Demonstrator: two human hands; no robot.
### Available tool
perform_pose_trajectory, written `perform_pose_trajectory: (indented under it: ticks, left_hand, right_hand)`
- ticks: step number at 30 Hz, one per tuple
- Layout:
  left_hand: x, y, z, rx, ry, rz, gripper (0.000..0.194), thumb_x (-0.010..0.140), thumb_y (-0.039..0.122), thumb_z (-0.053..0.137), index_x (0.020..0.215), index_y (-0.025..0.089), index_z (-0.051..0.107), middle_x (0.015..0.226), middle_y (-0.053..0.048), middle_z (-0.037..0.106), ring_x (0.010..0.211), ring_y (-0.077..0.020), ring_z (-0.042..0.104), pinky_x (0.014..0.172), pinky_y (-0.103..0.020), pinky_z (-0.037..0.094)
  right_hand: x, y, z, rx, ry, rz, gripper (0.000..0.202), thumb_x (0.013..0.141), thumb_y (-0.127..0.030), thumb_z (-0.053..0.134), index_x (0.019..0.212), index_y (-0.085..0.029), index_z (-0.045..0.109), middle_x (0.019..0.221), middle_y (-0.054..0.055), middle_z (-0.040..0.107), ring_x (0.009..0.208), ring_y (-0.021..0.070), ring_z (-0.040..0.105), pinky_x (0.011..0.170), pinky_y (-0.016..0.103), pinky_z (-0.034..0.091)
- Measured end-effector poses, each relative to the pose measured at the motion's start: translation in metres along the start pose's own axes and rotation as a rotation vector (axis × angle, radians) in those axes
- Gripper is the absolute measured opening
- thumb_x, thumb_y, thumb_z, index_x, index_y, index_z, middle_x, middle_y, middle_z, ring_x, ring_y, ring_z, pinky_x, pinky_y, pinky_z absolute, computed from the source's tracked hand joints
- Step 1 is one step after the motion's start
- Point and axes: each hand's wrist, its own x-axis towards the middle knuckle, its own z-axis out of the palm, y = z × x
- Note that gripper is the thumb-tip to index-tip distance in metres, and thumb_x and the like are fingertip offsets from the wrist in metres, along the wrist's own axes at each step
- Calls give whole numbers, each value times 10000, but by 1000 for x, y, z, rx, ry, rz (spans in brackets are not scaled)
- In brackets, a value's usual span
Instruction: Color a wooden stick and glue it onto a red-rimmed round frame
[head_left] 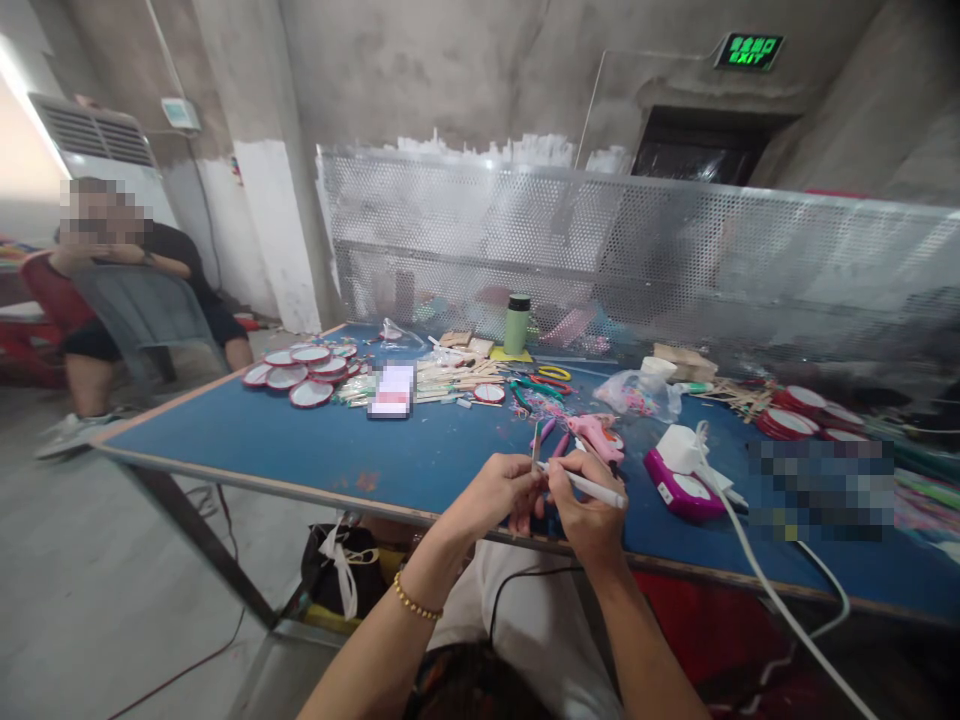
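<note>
Blue, scuffed board tops the table point(300, 440), edged in pale wood on a dark metal frame; both hands meet just over its near edge. Left hand point(499, 490), a beaded gold bracelet point(416, 602) at the wrist, has its fingers curled shut, pinching a thin flat stick point(535, 455) upright between thumb and fingertips; right hand point(589, 505) is closed around a slim white pen point(589, 487), which lies across the knuckles with its tip against the stick's lower part; what else lies under the palms I cannot tell.

Just beyond the hands, a pink glue gun point(592, 435) lies on the board, touching pink-handled tools point(546, 432); to its right sits a magenta box point(679, 492) with a white plug block point(679, 450) on top, its smooth white cable point(765, 590) trailing off the near edge. Toward the far edge stand a green cylindrical flask point(516, 325) with a dark cap, a heap of pale wooden sticks point(450, 380), and green and yellow-handled pliers point(544, 383); round red-rimmed discs point(300, 372) overlap near the far left corner, with more by the right edge. Behind the far edge rises a perforated metal screen point(637, 240). Well apart to the left, a person point(112, 290) sits on a grey chair.
</note>
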Motion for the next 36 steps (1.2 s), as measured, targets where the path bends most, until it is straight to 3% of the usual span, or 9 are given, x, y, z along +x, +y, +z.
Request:
perform_pose_trajectory:
  ticks: [21,36]
  left_hand:
    - [-1,-1,-1,-51,-2,-8,397,797,523,594,712,139,540,535,11,566,353,-80,494,348,-178,365]
    - [-1,-2,-2,-26,-1,-10,462,790,590,578,684,142,541,531,7,555,362,-77,494,360,-181,366]
  right_hand:
    - [-1,2,-2,-23,5,18,182,850,-198,566,672,-194,598,565,-37,584,463,103,551,442,213,422]
    - [1,-1,-1,-29,4,4,198,849,-200,550,654,-202,590,540,-38,574,455,102,521,453,220,421]
